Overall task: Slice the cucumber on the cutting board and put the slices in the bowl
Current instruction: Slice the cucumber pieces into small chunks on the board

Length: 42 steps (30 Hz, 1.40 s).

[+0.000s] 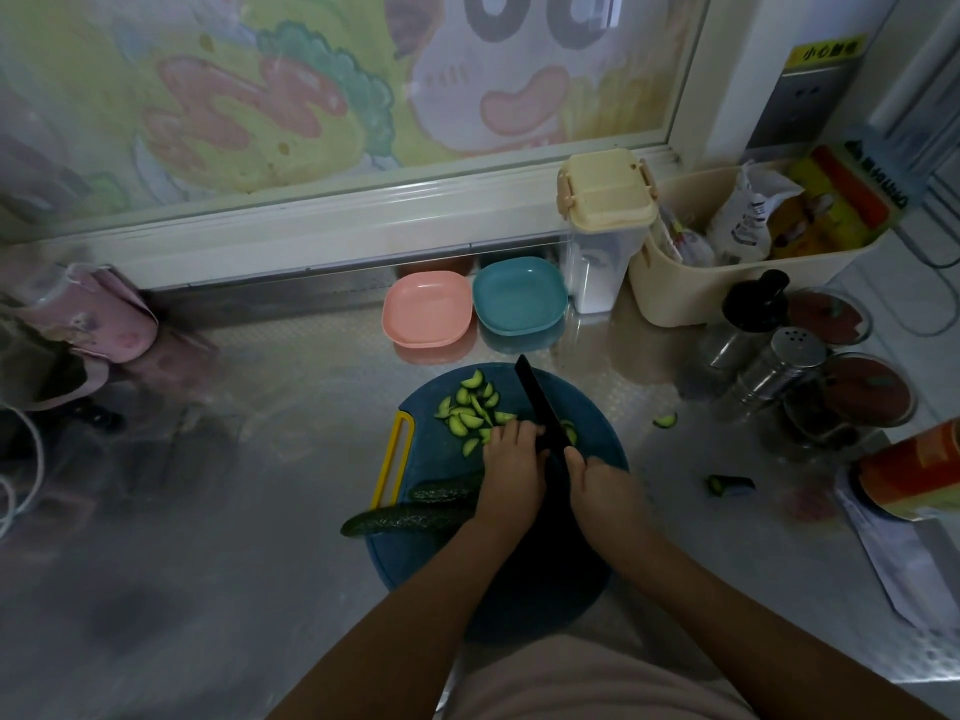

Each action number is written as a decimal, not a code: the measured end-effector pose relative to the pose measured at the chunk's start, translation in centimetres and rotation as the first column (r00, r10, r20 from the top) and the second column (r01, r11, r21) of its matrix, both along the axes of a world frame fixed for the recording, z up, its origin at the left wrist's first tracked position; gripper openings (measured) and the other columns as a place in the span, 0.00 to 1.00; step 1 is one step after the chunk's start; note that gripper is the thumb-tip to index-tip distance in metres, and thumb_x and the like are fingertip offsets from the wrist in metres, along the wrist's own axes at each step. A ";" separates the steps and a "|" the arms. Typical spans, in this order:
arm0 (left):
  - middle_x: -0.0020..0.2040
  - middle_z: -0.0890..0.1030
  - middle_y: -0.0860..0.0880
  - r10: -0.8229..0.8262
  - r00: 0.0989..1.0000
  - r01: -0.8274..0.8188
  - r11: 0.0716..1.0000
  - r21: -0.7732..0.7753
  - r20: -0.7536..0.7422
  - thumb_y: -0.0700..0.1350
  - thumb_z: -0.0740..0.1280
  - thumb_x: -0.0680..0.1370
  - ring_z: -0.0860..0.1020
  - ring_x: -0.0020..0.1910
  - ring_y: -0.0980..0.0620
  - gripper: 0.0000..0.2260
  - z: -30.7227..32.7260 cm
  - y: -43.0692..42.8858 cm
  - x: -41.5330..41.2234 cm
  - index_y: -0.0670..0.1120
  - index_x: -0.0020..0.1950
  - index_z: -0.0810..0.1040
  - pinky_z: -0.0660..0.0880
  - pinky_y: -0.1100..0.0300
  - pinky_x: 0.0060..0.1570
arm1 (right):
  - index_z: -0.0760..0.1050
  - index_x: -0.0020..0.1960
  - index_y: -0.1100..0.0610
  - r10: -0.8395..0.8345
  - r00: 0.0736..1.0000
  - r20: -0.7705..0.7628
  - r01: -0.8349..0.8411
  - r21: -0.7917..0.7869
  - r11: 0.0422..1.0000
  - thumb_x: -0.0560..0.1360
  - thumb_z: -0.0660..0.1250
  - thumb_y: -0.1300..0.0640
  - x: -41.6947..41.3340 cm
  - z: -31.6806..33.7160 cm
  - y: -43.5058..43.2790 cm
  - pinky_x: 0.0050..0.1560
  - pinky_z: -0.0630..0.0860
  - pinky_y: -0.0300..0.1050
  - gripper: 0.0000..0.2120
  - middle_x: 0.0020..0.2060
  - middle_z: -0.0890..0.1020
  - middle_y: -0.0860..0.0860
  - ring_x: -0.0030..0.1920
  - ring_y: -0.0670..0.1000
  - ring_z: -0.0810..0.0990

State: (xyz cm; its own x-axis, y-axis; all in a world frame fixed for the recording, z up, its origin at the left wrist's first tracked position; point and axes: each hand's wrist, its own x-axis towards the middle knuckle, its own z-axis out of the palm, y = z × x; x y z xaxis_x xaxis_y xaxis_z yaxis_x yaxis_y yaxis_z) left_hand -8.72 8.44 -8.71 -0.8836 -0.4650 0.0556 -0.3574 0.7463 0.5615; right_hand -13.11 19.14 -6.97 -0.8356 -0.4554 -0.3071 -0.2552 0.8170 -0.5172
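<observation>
Cucumber piece (570, 432) under the cut at centre of cutting board (426, 449), mostly hidden beneath left hand (511, 459), fingers curled down and pinning it. Cut slices (470, 407) heaped just above, upper left of board. Two long cucumber halves (410, 514) at board's lower-left edge. Right hand (602, 485) wrapped round handle of black knife (540, 402), blade angled up-left between both hands. Best done with fingertips tucked back from blade and thin, even strokes. Pink bowl (427, 315) and teal bowl (519, 296) above board, no slices inside yet. Stray slice (665, 420) on surface, right of board.
</observation>
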 end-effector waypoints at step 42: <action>0.53 0.74 0.43 -0.044 0.998 0.045 0.999 0.018 -0.036 0.36 0.62 0.76 0.69 0.54 0.46 0.11 -0.4 -0.4 0.5 0.41 0.58 0.74 0.65 0.55 0.54 | 0.71 0.41 0.61 -0.030 0.998 0.053 0.034 -0.070 0.997 0.82 0.45 0.47 0.4 0.5 0.1 0.37 0.66 0.42 0.24 0.35 0.75 0.53 0.36 0.51 0.73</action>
State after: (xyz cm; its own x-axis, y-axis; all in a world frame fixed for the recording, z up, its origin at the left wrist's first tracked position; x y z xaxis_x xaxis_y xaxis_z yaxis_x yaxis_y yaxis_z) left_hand -8.22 8.03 -9.08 -0.9012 -0.4263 0.0788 -0.3036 0.7503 0.5872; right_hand -12.74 19.22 -6.46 -0.8338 -0.4509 -0.3186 -0.2007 0.7852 -0.5859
